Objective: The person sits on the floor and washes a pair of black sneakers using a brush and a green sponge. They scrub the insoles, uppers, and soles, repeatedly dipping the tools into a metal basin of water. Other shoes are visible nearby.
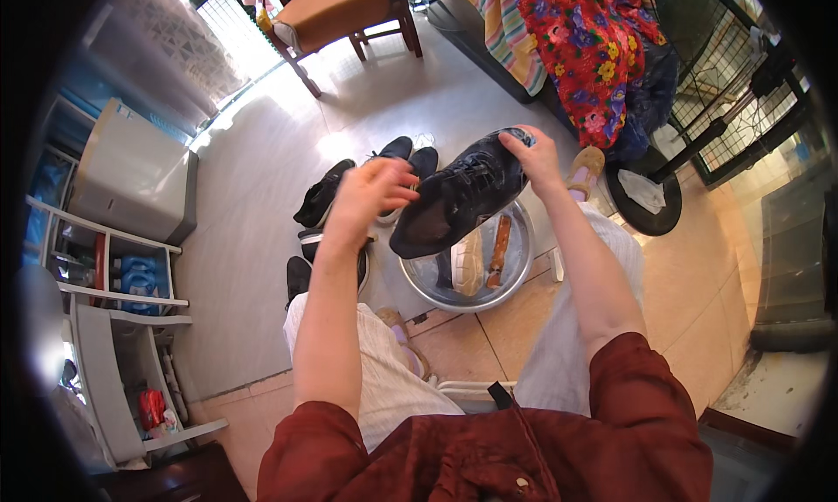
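Observation:
A black lace-up shoe (pixel 454 196) hangs tilted over a round metal basin (pixel 471 307), its toe toward the lower left. My right hand (pixel 534 159) grips it at the heel end, thumb on the near side. Just left of the shoe, my left hand (pixel 375 196) is raised with nothing visible in it; its fingers are partly spread and slightly blurred. Inside the basin lie a shoe with a cream sole (pixel 468 264) and a long brown wooden piece (pixel 499 251), perhaps a brush. The held shoe covers the basin's far part.
Several dark shoes (pixel 323 192) stand on the tiled floor left of the basin. A wooden chair (pixel 340 17) is at the back. Flowered red cloth (pixel 585 57) drapes down at the far right, near a round black stand base (pixel 650 212). White shelving (pixel 113 301) lines the left side.

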### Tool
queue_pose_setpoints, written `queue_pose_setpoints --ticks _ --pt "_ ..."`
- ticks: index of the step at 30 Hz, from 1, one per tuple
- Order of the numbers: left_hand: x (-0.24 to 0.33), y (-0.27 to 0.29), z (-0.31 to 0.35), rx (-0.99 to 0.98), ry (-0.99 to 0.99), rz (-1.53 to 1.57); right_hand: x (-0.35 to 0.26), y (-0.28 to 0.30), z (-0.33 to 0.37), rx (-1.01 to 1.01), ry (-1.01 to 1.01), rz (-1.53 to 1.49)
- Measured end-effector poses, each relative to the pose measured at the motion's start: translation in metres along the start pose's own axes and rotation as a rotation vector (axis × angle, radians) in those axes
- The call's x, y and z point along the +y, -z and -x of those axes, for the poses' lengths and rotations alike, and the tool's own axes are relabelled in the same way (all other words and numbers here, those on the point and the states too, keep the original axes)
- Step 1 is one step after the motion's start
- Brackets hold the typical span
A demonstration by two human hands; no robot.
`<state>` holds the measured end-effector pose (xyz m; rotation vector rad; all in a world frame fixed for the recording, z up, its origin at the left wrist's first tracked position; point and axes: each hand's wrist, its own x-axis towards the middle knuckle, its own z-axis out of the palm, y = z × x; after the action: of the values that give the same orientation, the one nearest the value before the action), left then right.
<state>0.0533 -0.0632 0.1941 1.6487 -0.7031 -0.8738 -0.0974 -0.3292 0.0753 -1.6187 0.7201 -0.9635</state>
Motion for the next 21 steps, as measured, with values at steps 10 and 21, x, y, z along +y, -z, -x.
queue_pose_setpoints --ticks 10,21 --pt "-0.112 0.004 -0.016 -0.242 0.316 0.31 -0.03 -0.005 -0.005 -0.357 -0.371 -0.279" --pt "-0.118 -0.063 0.036 -0.372 0.421 1.243 -0.021 -0.03 -0.003 -0.375 -0.469 -0.308"
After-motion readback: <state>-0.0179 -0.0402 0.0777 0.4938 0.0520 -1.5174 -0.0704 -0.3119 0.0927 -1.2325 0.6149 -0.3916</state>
